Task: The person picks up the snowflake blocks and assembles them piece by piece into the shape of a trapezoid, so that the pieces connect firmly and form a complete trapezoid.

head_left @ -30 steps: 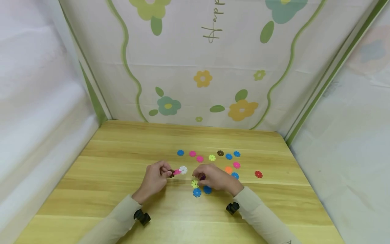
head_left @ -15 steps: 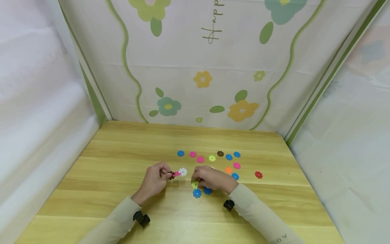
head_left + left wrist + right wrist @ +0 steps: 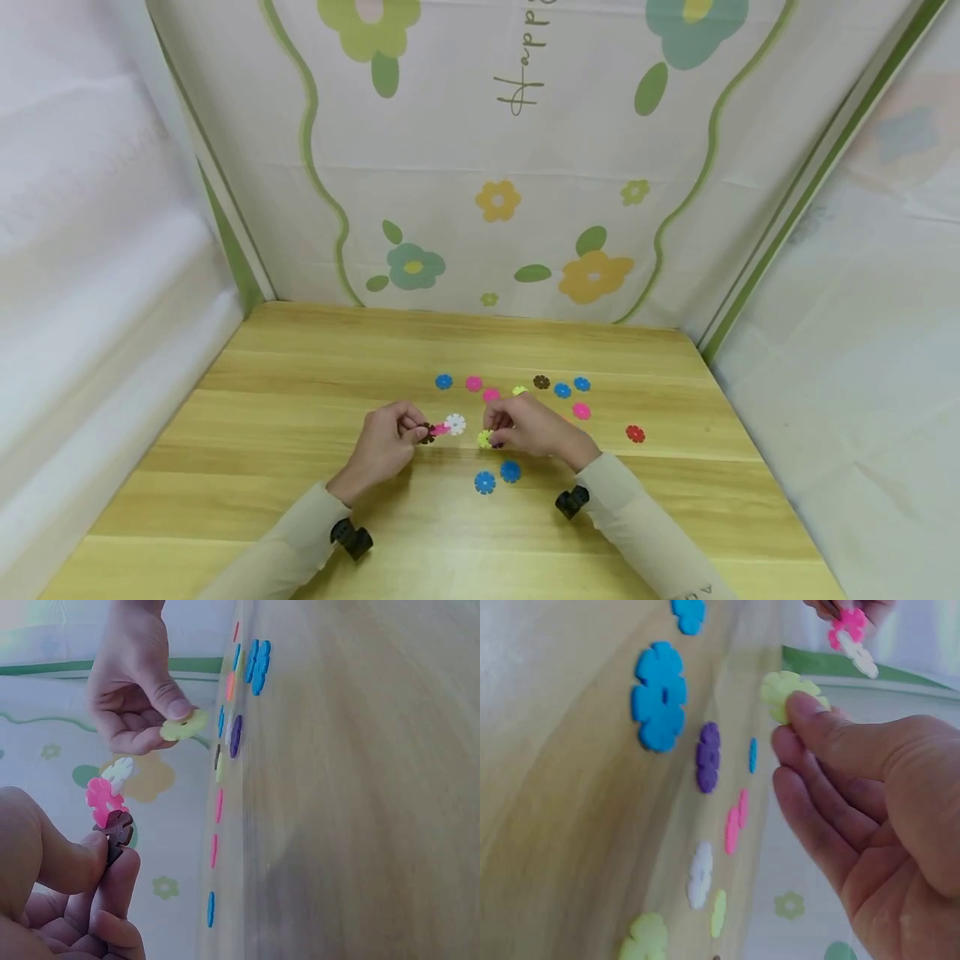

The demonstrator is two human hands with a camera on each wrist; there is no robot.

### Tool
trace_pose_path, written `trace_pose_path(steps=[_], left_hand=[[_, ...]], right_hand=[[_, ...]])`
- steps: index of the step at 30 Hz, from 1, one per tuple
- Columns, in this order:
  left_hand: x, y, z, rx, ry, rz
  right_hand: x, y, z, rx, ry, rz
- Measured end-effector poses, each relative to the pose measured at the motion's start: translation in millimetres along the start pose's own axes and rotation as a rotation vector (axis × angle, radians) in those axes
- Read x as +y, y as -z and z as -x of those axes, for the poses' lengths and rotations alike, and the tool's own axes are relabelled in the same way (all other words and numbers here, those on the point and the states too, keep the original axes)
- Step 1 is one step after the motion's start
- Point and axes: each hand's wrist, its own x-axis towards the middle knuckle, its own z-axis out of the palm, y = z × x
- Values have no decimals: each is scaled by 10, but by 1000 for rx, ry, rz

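Note:
My left hand pinches a dark brown snowflake disc between thumb and index finger. Joined to it in a short chain are a pink disc and a white disc, which points toward the other hand. Thumb and fingertips of my right hand grip a yellow snowflake disc, held up off the table. In the right wrist view, a purple disc lies on the wood below that hand. Two blue discs lie nearer to me.
Farther back on the wooden table lie scattered discs, among them a blue one, a pink one and a brown one. A red disc lies apart at the right. A flower-print curtain stands behind the table.
My right hand has reached down to the yellow disc by the blue ones, taken hold of it and lifted it. My left hand keeps its chain in nearly the same place.

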Motion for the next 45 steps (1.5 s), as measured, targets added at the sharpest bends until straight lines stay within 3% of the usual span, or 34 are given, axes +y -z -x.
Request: trace_pose_path(steps=[10,22,32,41,45], left_hand=[[71,3,-9,-43,20,72],[105,12,-20,-150,42,163],[87,14,-11,-181,42,180],[114,-74,-21,-157,88,186],[111,-113,-21,-140,118,209]], right_hand=[[-5,98,95,225,90,-33],[-66,19,165,391,206,-10],[-76,-62,132,443,311,0],[-69,-130,46,554,544,123],[-60,-136,42,569,515,114]])
